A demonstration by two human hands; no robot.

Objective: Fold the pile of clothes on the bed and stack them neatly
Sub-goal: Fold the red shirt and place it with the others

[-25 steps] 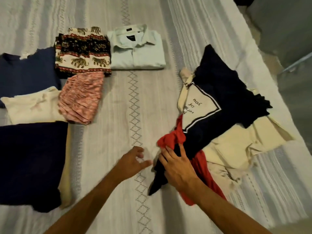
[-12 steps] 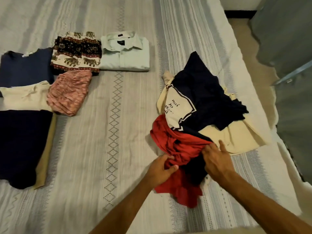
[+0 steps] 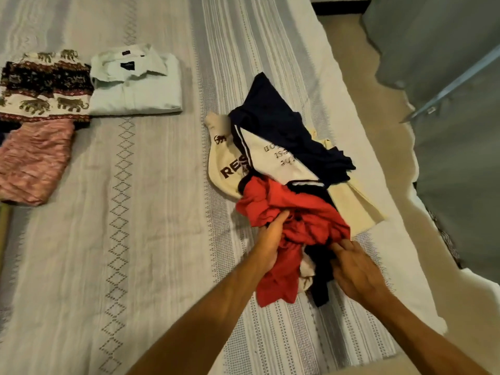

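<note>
A loose pile of clothes lies on the right side of the bed (image 3: pixel 140 239): a crumpled red garment (image 3: pixel 303 215) at the near end, a navy garment with a white printed panel (image 3: pixel 281 131) on top, and cream pieces (image 3: pixel 224 158) beneath. My left hand (image 3: pixel 269 243) grips a bunch of the red garment at its left side. My right hand (image 3: pixel 357 269) pinches the red garment's right edge, over a dark piece (image 3: pixel 320 269) hanging below. Folded items lie at the far left: a white collared shirt (image 3: pixel 135 85), an elephant-print piece (image 3: pixel 43 87) and a pink piece (image 3: pixel 32 161).
The bed's right edge runs diagonally just right of the pile, with beige floor (image 3: pixel 373 131) beyond it. A grey wall or door (image 3: pixel 446 50) with a metal bar (image 3: pixel 449 87) stands at the far right. A tan strip (image 3: pixel 4 228) shows at the left edge.
Both hands moved from the pile's near left corner onto the red garment and took hold of it. The view swung right, so the left folded stacks slid partly out of frame.
</note>
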